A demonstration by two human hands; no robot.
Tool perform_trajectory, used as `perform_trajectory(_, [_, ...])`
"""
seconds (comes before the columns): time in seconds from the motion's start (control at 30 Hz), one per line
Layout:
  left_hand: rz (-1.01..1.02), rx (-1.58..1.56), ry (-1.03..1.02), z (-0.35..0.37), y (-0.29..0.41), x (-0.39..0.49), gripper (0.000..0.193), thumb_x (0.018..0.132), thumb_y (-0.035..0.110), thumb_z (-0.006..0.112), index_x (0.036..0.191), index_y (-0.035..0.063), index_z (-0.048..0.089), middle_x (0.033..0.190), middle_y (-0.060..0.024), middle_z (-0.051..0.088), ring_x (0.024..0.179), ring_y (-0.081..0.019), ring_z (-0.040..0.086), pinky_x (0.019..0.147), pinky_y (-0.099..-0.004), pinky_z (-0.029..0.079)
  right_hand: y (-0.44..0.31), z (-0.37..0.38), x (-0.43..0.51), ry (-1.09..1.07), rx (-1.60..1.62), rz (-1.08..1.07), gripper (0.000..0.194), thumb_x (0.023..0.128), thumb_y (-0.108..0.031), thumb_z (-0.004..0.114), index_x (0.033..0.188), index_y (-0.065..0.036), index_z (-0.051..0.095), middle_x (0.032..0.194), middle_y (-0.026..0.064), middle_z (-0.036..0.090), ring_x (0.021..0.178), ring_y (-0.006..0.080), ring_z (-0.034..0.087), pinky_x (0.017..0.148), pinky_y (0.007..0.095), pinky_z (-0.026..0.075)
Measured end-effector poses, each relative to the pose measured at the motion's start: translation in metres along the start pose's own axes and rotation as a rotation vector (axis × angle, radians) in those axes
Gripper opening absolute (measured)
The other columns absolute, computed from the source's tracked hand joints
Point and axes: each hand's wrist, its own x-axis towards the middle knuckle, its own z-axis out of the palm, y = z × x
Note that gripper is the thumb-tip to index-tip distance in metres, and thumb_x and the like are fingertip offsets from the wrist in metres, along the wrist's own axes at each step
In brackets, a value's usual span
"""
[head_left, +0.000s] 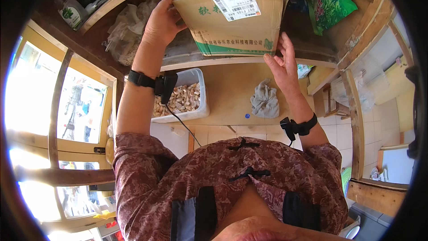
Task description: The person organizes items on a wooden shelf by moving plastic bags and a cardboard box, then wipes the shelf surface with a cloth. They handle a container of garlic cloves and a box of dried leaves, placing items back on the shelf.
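An open cardboard box (234, 33) with a green stripe and a white label sits tilted on a wooden shelf. My left hand (165, 20) is at its upper left edge, the thumb and fingers around the corner, some of them hidden behind the cardboard. At the lower right corner, my right hand (282, 60) has its fingers spread, with the thumb near the bottom edge; whether it bears any weight is unclear. Below the shelf, a clear plastic bin (204, 102) of what look like garlic cloves (184, 98) stands left of a bunched grey cloth (265, 100).
Crumpled plastic bags (125, 26) lie left of the box, near a labelled bottle (70, 10). A green packet (334, 6) is on the shelf's right side. The wooden shelf edge (247, 61) runs under the box, and a wooden post (354, 124) stands at right.
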Motion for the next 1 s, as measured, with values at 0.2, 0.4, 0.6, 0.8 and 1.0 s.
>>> perform_trajectory(0.2, [-0.185, 0.119, -0.153, -0.017, -0.004, -0.009, 0.033, 0.088, 0.033, 0.062, 0.117, 0.0188, 0.056, 0.119, -0.0034, 0.058, 0.114, -0.0222, 0.049, 0.096, -0.0546, 0.037, 0.001, 0.003, -0.002, -0.012, 0.047, 0.021, 0.081, 0.084, -0.016, 0.073, 0.148, -0.010, 0.024, 0.145, 0.0133, 0.036, 0.132, 0.0258, 0.038, 0.102, 0.0481, 0.036])
perform_trajectory(0.4, [-0.554, 0.463, 0.003, -0.014, -0.022, 0.014, 0.032, 0.098, 0.032, 0.047, 0.120, 0.0101, 0.054, 0.116, -0.0069, 0.055, 0.101, -0.0231, 0.057, 0.090, -0.0468, 0.049, -0.007, 0.004, -0.006, 0.003, -0.043, 0.044, 0.079, 0.083, -0.015, 0.073, 0.147, -0.011, 0.028, 0.140, 0.0087, 0.040, 0.128, 0.0227, 0.042, 0.099, 0.0458, 0.039])
perform_trajectory(0.6, [-0.425, 0.415, -0.011, -0.010, -0.027, 0.016, 0.035, 0.100, 0.032, 0.042, 0.125, 0.0089, 0.052, 0.121, -0.0096, 0.057, 0.104, -0.0244, 0.059, 0.086, -0.0419, 0.052, -0.013, 0.006, -0.010, -0.001, -0.170, 0.059, 0.083, 0.079, -0.018, 0.075, 0.147, -0.013, 0.028, 0.141, 0.0103, 0.036, 0.129, 0.0243, 0.040, 0.097, 0.0451, 0.042])
perform_trajectory(0.8, [-0.378, 0.526, -0.031, -0.005, -0.019, -0.015, 0.033, 0.101, 0.027, 0.039, 0.127, 0.0117, 0.052, 0.121, -0.0089, 0.059, 0.105, -0.0221, 0.060, 0.082, -0.0388, 0.054, -0.027, 0.003, -0.024, -0.008, -0.195, -0.003, 0.085, 0.079, -0.022, 0.076, 0.148, -0.011, 0.026, 0.143, 0.0101, 0.034, 0.129, 0.0251, 0.039, 0.098, 0.0456, 0.042])
perform_trajectory(1.0, [-0.231, 0.462, 0.002, -0.030, -0.032, -0.093, 0.032, 0.101, 0.027, 0.041, 0.128, 0.0118, 0.051, 0.118, -0.0085, 0.061, 0.105, -0.0237, 0.061, 0.077, -0.0418, 0.057, -0.051, 0.007, -0.069, -0.115, 0.021, 0.092, 0.090, 0.080, -0.025, 0.076, 0.150, -0.009, 0.020, 0.146, 0.0118, 0.028, 0.134, 0.0282, 0.033, 0.103, 0.0481, 0.037])
